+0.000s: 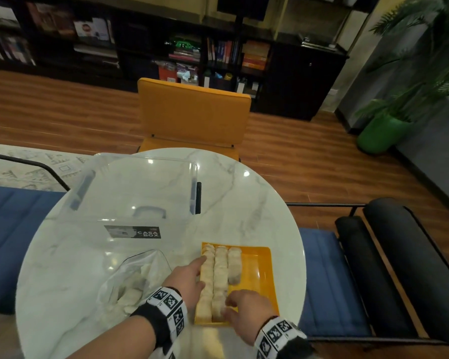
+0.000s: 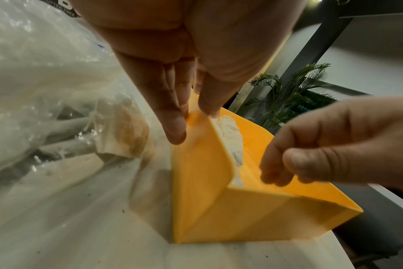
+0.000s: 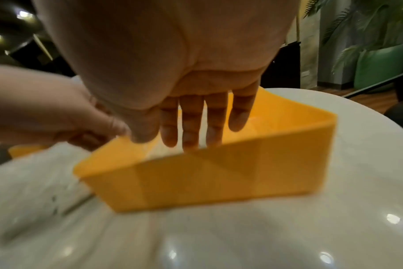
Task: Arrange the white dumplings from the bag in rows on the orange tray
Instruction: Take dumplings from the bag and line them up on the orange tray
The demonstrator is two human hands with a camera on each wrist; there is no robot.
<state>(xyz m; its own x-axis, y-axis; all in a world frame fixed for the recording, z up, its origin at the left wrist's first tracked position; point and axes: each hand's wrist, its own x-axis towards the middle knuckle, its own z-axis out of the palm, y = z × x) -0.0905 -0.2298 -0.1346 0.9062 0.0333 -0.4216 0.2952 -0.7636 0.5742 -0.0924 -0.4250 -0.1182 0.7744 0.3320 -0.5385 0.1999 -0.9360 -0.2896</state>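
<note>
Dumplings (image 1: 221, 275) sit in rows on the orange tray (image 1: 259, 278): two long rows at its left side, a shorter third beside them, right part of the tray bare. Tray is on a round white marble desk (image 1: 244, 203), near edge, right of centre. Clear bag (image 1: 130, 283) with more dumplings lies just left of the tray; a clear storage box (image 1: 138, 193) with a CASA BOX label stands behind it. Room: wood floor, orange chair (image 1: 192, 112) across the desk, dark bookshelves (image 1: 140, 47) along the far wall, plant in a green pot (image 1: 381, 133) on the right.

We see the left hand (image 1: 189, 278) with fingers mostly straight, thumb and forefinger (image 2: 173, 116) pinching the tray's left wall. Right hand (image 1: 246, 307) is over the tray's near end, fingers (image 3: 191, 127) loosely extended down into it (contact with a dumpling likely, but we cannot tell if it grips one).
</note>
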